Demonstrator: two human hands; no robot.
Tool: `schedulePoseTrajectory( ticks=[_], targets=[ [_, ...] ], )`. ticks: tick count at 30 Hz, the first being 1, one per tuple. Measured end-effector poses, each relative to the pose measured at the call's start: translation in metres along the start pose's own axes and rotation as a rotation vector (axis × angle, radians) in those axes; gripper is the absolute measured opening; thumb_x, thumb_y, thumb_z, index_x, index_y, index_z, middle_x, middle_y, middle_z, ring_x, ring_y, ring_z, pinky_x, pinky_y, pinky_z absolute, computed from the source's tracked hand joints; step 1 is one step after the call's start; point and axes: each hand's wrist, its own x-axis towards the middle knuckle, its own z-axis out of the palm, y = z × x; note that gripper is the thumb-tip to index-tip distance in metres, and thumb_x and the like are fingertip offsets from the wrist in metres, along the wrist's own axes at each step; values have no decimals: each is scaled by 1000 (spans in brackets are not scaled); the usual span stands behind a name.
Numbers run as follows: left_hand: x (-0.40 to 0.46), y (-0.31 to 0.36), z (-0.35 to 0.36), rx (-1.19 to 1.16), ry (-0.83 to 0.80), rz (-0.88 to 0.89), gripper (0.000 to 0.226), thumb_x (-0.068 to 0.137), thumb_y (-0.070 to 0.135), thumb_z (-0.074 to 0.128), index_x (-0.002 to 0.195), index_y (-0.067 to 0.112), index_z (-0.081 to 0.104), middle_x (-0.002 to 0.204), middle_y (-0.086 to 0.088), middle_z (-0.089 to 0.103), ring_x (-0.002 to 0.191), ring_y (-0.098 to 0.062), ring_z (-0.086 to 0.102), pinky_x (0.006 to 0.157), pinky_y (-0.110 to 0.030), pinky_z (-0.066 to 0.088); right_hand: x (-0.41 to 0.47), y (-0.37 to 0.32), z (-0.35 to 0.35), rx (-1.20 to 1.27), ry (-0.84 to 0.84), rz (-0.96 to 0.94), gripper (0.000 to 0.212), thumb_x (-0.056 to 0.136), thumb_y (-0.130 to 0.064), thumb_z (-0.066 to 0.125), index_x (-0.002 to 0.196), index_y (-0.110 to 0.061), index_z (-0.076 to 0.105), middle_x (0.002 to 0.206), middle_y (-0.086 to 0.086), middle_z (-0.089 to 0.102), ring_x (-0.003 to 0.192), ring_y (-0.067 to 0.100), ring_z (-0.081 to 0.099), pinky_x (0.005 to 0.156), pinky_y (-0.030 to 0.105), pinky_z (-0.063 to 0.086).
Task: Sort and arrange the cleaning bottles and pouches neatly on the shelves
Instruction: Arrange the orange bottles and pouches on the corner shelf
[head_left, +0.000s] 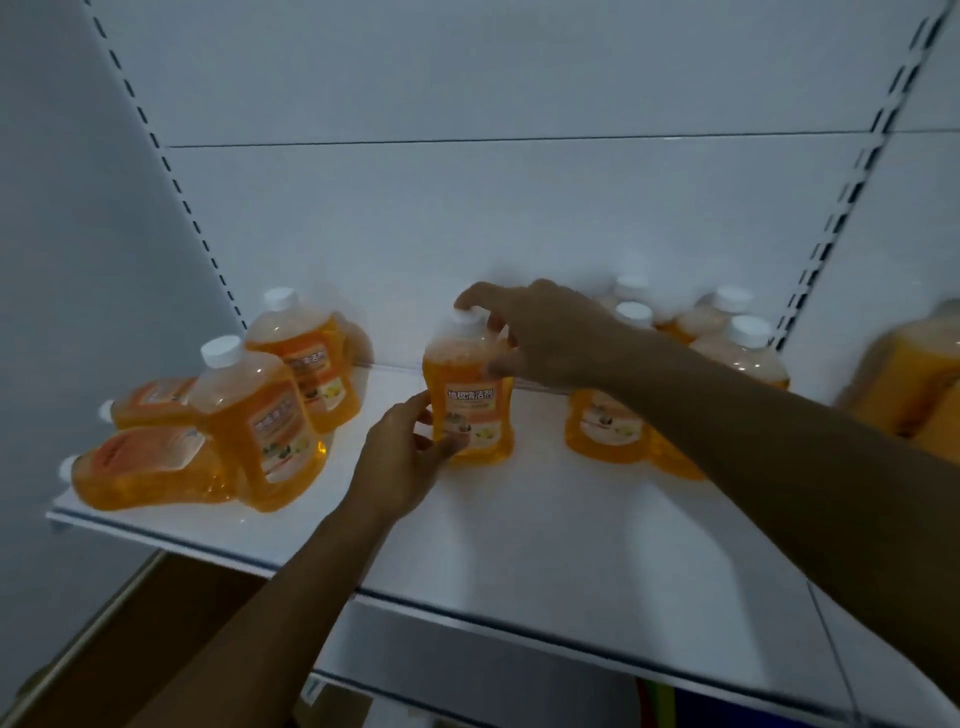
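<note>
The upright orange bottle (469, 387) at mid-shelf (545, 535) is held at its base by the closed left hand (402, 457) and at neck and cap by the curled right hand (540, 338); a tip toward the crowded left bottles (249, 415) is judged possible if released off-balance.

White metal shelving unit, dim bluish light. Back panel (519, 208) is plain white with one horizontal seam across it. Slotted uprights on both sides: left upright (171, 176), right upright (852, 197). White shelf (545, 545) has a dark strip along its front edge. Brown surface (171, 613) shows below at lower left, blurred.
</note>
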Motion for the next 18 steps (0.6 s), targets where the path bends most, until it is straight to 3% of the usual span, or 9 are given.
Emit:
schedulePoseTrajectory(
  ticks=[5, 10, 13, 16, 18],
  targets=[
    [47, 9, 20, -98, -124, 161, 46, 87, 35, 69, 129, 25, 54, 114, 2, 60, 85, -10, 62, 69, -16, 46, 6, 20, -15, -253, 55, 133, 64, 78, -39, 74, 132, -31, 41, 111, 1, 64, 94, 21, 59, 77, 34, 47],
    [74, 17, 37, -181, -223, 254, 37, 89, 32, 66, 124, 20, 58, 111, 2, 63, 94, -15, 62, 87, -32, 51, 14, 34, -13, -366, 73, 275, 60, 81, -35, 71, 133, -29, 40, 111, 5, 63, 94, 24, 59, 71, 31, 44],
    [88, 19, 41, -246, -241, 290, 35, 90, 31, 66, 122, 18, 60, 111, 3, 63, 96, -10, 60, 86, -22, 48, 20, 39, -10, -396, 99, 315, 59, 82, -34, 70, 133, -29, 40, 110, 5, 64, 94, 25, 59, 71, 31, 42],
    [94, 20, 45, -310, -238, 340, 22, 90, 22, 67, 112, 23, 60, 104, 8, 66, 87, 10, 62, 75, -3, 44, 24, 42, -8, -438, 101, 339, 60, 83, -34, 70, 134, -27, 40, 108, 6, 65, 92, 25, 61, 73, 33, 45],
    [94, 21, 48, -339, -233, 326, 22, 89, 22, 68, 108, 26, 59, 97, 15, 64, 82, 16, 60, 71, 2, 42, 23, 43, -9, -449, 84, 362, 60, 83, -34, 69, 135, -27, 39, 108, 6, 65, 94, 27, 61, 76, 35, 48]
  ],
)
